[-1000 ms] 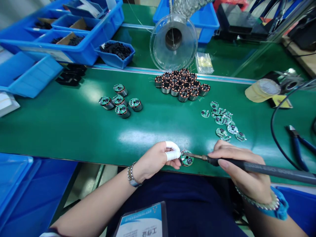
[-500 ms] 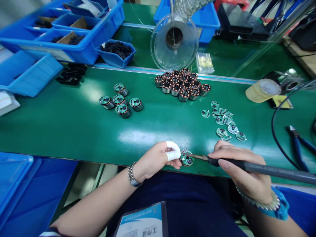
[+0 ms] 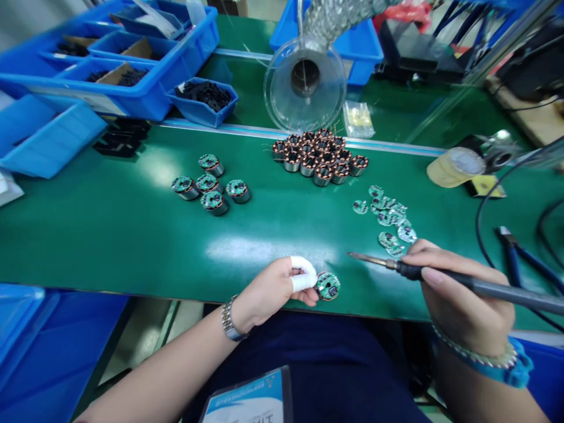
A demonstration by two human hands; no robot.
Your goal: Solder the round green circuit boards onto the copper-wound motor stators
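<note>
left hand [image 3: 275,289]: white-wrapped fingers pinching the board-topped coil [image 3: 328,286] by the desk's [image 3: 132,235] front edge | right hand [image 3: 462,294]: gripping the soldering iron [image 3: 412,270], tip apart from coil | bare desk surface left of both, up to five finished-looking units [image 3: 214,202]

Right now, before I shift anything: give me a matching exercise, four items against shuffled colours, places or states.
1. Soldering iron
2. Left hand
3. Copper-wound cores
4. Pliers

A. White-wrapped fingers, holding a board-topped core
B. Blue handles, lying on the bench
C. In the right hand, tip off the board
D. Clustered near the clear hood

Pairs: 1-C, 2-A, 3-D, 4-B
</note>
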